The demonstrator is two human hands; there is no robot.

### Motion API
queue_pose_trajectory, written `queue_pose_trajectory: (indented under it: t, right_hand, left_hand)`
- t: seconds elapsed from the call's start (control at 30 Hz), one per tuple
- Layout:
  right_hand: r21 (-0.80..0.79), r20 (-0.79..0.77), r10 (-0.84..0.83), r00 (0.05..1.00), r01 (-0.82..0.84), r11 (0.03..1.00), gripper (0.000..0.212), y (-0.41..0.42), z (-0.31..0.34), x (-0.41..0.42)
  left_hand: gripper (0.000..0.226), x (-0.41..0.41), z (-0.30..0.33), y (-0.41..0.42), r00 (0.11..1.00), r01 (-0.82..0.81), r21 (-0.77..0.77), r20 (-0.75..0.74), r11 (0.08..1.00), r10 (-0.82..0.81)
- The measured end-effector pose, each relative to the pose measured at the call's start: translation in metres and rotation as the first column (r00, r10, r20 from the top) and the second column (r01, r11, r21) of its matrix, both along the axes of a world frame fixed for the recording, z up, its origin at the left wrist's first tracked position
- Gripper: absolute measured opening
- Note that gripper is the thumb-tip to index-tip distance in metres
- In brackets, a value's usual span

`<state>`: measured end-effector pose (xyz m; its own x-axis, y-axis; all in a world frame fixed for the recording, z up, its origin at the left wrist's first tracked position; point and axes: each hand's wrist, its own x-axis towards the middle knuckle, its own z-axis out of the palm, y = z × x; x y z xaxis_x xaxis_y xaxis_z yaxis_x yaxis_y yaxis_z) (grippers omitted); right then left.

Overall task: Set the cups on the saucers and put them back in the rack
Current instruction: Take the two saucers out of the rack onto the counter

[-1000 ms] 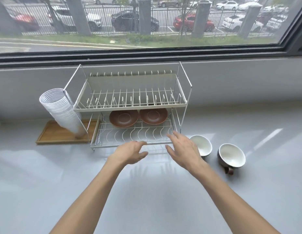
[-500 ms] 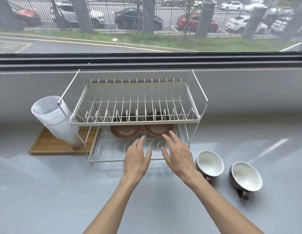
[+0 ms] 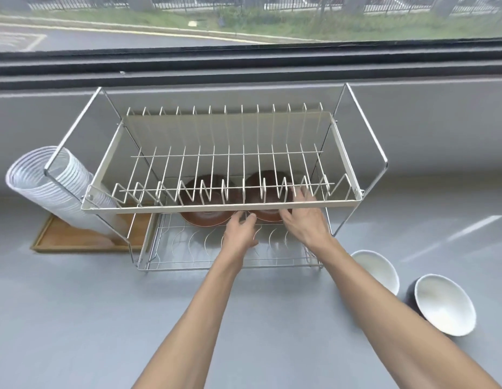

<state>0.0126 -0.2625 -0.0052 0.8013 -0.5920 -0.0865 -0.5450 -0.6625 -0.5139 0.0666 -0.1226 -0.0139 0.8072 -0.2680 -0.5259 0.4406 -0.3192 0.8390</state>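
A two-tier wire dish rack [image 3: 233, 207] stands on the grey counter. Two brown saucers, one on the left [image 3: 203, 220] and one on the right [image 3: 268, 216], lie side by side on its lower shelf, partly hidden by the upper tier. My left hand [image 3: 240, 233] reaches under the upper tier with its fingertips at the left saucer's front edge. My right hand [image 3: 304, 220] is spread beside it at the right saucer's edge. Neither hand visibly holds anything. Two dark cups with white insides, a nearer-left one [image 3: 377, 269] and a right one [image 3: 442, 303], stand on the counter right of the rack.
A stack of white disposable cups [image 3: 51, 189] leans on a wooden tray [image 3: 75, 240] left of the rack. The rack's upper tier is bare wire dividers. A window ledge and wall run behind the rack.
Both hands have moved forward from in front of the rack into its lower shelf, up to the saucers. The view has moved closer and tilted down.
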Motion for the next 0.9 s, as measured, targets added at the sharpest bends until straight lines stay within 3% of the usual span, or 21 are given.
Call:
queue_pose_trajectory:
  t: [0.1,0.37,0.5,0.63,0.73,0.9]
  right_hand:
    - [0.022,-0.049,0.01,0.999,-0.009,1.0,0.06,-0.009,-0.006,0.016]
    - [0.114,-0.125,0.001,0.992,0.013,0.993,0.064,-0.018,-0.012,0.033]
    - [0.117,-0.105,-0.015,0.994,0.028,0.993,0.062,-0.02,-0.008,0.03]
    - [0.252,-0.21,0.005,0.978,0.049,0.966,0.072,-0.024,-0.005,0.018]
    - [0.137,-0.17,-0.039,0.985,0.063,0.989,0.07,-0.02,0.001,0.019]
    - [0.185,-0.09,-0.081,0.993,0.096,0.978,0.061,-0.01,0.01,0.007]
  left_hand:
    - [0.037,0.006,-0.005,-0.007,0.998,-0.021,-0.043,-0.061,0.999,0.019]
    - [0.039,0.008,-0.01,-0.022,0.97,-0.182,-0.167,-0.193,0.969,0.149]
    - [0.04,0.007,-0.011,-0.03,0.939,-0.304,-0.161,-0.214,0.939,0.268]
    - [0.039,0.007,-0.013,-0.034,0.914,-0.366,-0.129,-0.239,0.922,0.329]
    - [0.046,0.002,-0.012,-0.03,0.912,-0.371,-0.127,-0.237,0.92,0.335]
    - [0.043,-0.012,-0.006,-0.016,0.919,-0.37,-0.131,-0.198,0.92,0.341]
